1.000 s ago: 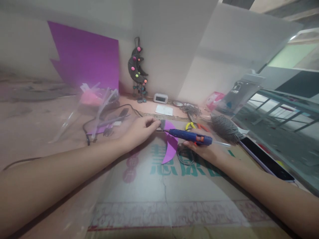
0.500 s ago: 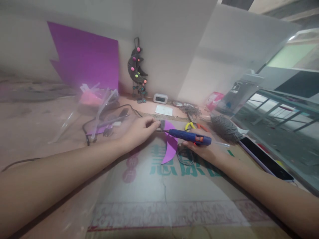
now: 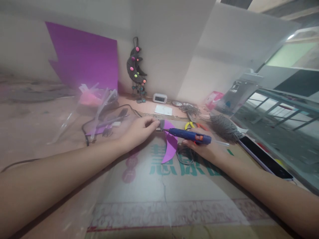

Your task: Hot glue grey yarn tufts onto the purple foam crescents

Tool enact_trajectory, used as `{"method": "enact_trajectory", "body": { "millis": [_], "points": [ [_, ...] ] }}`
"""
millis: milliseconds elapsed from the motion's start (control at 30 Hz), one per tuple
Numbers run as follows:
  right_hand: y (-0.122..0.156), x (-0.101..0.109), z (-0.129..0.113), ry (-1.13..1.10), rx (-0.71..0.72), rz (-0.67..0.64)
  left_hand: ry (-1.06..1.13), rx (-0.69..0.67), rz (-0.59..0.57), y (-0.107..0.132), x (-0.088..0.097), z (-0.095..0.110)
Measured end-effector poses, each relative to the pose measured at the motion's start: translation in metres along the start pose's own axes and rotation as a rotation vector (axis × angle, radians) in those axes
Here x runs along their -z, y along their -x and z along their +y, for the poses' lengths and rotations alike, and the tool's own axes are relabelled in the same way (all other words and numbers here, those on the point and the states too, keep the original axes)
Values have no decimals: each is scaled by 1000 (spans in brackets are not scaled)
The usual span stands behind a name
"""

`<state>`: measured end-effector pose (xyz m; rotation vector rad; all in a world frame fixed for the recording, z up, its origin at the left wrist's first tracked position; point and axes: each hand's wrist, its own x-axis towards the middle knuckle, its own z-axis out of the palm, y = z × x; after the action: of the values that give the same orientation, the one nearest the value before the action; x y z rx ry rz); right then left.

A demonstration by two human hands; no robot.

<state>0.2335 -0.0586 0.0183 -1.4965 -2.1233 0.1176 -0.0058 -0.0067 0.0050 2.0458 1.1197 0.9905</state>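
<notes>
My left hand (image 3: 147, 127) pinches the upper end of a purple crescent-shaped cutout (image 3: 170, 146), where grey yarn (image 3: 161, 124) is wrapped around it. In my right hand (image 3: 196, 144) is a blue glue gun (image 3: 189, 134), its fingers closed round the handle. The gun's metal tip points left and is at the yarn-wrapped part; whether it touches cannot be made out. A clear glue stick (image 3: 221, 143) sticks out of the gun's back end. Below the right hand lies a loop of loose grey yarn (image 3: 185, 156) on the printed cardboard (image 3: 139, 196).
A grey yarn ball (image 3: 225, 127) and a phone (image 3: 265, 157) lie at the right. Yellow-handled pliers (image 3: 189, 125) are beyond my right hand. At the back stand a small digital clock (image 3: 159, 98), a decorated crescent hanging (image 3: 134, 68) and a purple sheet (image 3: 89, 56). Plastic bags (image 3: 99, 103) lie left.
Almost nothing differs. The view has shifted very slightly, and both hands, the glue gun and the crescent keep their places.
</notes>
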Motion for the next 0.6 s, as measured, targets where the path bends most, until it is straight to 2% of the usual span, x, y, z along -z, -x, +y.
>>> {"method": "enact_trajectory", "body": {
  "millis": [200, 433, 600],
  "points": [
    [0, 0, 0, 13, -38, -14, -3, -3, -9, -1, 0, 1],
    [-1, -5, 6, 75, -59, 30, -9, -8, -11, 0, 0, -1],
    [-1, -2, 2, 66, -47, 52, -5, 5, -17, -1, -1, -1]
  ]
}}
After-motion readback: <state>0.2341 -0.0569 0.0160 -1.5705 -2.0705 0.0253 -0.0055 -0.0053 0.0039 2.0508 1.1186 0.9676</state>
